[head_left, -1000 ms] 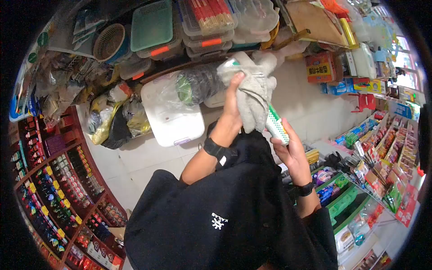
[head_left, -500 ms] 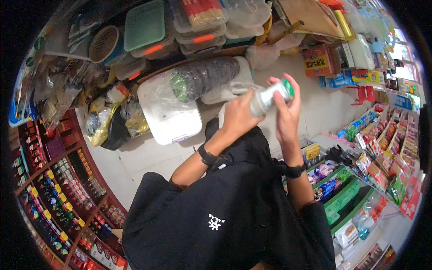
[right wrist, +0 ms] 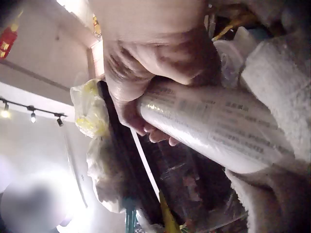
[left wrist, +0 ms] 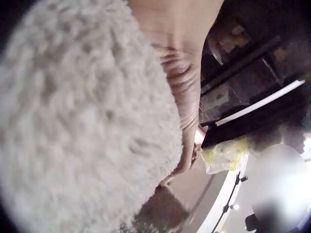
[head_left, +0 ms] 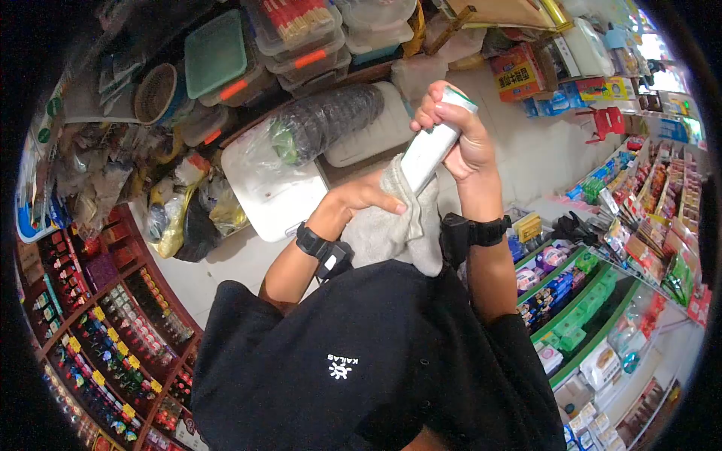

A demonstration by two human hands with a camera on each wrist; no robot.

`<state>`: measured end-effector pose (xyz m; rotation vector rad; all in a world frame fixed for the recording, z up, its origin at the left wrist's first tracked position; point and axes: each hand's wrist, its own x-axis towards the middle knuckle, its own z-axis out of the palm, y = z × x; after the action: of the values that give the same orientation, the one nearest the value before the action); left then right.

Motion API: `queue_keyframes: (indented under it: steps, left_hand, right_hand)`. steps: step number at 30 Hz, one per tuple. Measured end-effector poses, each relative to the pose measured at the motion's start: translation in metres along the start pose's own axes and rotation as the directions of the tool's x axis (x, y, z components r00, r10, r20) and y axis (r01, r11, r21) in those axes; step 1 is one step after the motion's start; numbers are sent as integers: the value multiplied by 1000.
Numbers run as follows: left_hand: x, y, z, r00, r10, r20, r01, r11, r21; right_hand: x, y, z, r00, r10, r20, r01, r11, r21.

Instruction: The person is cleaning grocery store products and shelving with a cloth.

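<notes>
A white can [head_left: 429, 159] with printed text and a trace of green at its top stands tilted, its lower end tucked into a fluffy grey cloth [head_left: 417, 229]. My right hand [head_left: 466, 134] grips the can's upper part, fingers curled around it. With the thumb laid over the cloth's folded edge, my left hand [head_left: 359, 197] holds the cloth around the can. In the right wrist view, lines of small print and a barcode show on the can [right wrist: 209, 127]. Cloth [left wrist: 82, 121] fills much of the left wrist view and hides the left fingers.
Ahead are white lidded bins [head_left: 282, 195] and a black plastic-wrapped roll [head_left: 335, 120]. Stacked clear boxes [head_left: 304, 64] sit on the shelf above. Goods racks stand left [head_left: 113, 331] and right [head_left: 579, 323], near the right elbow.
Earlier the left hand held the cloth higher up, around the can, with the right hand at its lower end. Now the right hand grips the upper end and the cloth hangs lower, by the chest.
</notes>
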<state>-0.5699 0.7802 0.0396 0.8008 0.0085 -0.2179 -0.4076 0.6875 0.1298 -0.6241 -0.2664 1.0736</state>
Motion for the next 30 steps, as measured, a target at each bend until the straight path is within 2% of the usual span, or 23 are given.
queue_keyframes:
  steps: [2,3,4,5,6,7,9,11,13,14,15,16,17,18,19,20,21,23,24,25,27,29,30]
  left_hand:
    - [5,5,4,998,19,-54,-11,989,147]
    - [10,5,3,999,11,-51,-4,989,149]
    - [16,4,0,990,15,-137,36,933,358]
    - [21,1,1,975,35,-219,92,834,544]
    - [28,-6,4,906,314,-282,10,651,759]
    - [34,-2,10,911,305,-276,12,652,758]
    - [45,12,26,788,485,-378,297,238,925]
    - [61,9,27,680,706,-199,194,88,977]
    - [68,9,29,618,774,-138,156,51,987]
    - [69,13,30,620,773,-135,156,47,987]
    - [69,14,33,673,710,-206,182,110,977]
    - [69,16,37,720,638,-273,214,170,962]
    - [71,21,39,722,635,-273,211,173,962]
    - [71,27,38,788,555,-266,122,282,952]
    - [71,30,33,847,474,-241,42,393,919]
    - [69,31,23,914,368,-174,-32,493,870]
    - [67,28,13,913,367,-175,-31,491,870]
    - [61,23,0,1000,2,7,-6,861,508]
    - [54,23,-3,996,-69,50,46,931,361]
    - [46,20,-3,996,-73,51,50,932,359]
    - [43,13,-3,998,-50,38,42,982,182]
    - [51,16,3,997,-48,61,33,974,223]
    - [54,18,3,999,-39,24,27,929,369]
  right_hand:
    - [-2,5,-4,987,-86,-137,64,985,-158]
    - [-2,8,-6,986,-92,-141,70,986,-154]
    - [0,13,-8,930,-216,-296,129,949,-288]
    - [0,19,-12,835,-346,-428,154,893,-422]
    - [1,27,-21,770,-438,-464,235,871,-432]
    - [0,32,-21,762,-443,-472,238,870,-432]
    - [-6,44,-15,609,-562,-561,304,817,-489]
    - [-12,52,-14,600,-557,-573,308,823,-477]
    - [-11,51,-13,605,-610,-512,395,788,-473]
    - [-10,45,-11,635,-578,-512,376,811,-449]
    - [-10,37,-15,630,-577,-519,375,812,-448]
    - [-8,27,-24,720,-516,-465,327,843,-428]
    - [-8,15,-29,799,-446,-402,275,867,-415]
    - [-9,7,-32,849,-400,-344,262,886,-383]
    - [-11,-1,-32,849,-398,-346,257,885,-387]
    - [-12,-8,-32,902,-346,-257,242,900,-364]
    - [-11,-15,-30,941,-298,-158,232,912,-339]
    - [-12,-36,-30,951,-280,-133,219,911,-349]
    - [-9,-48,-35,953,-290,-84,257,926,-277]
    - [-8,-57,-37,952,-304,-36,291,935,-202]
    - [-8,-66,-39,950,-311,-36,302,940,-156]
    - [-8,-61,-33,934,-350,-75,327,919,-219]
    - [-8,-59,-29,913,-389,-126,353,905,-236]
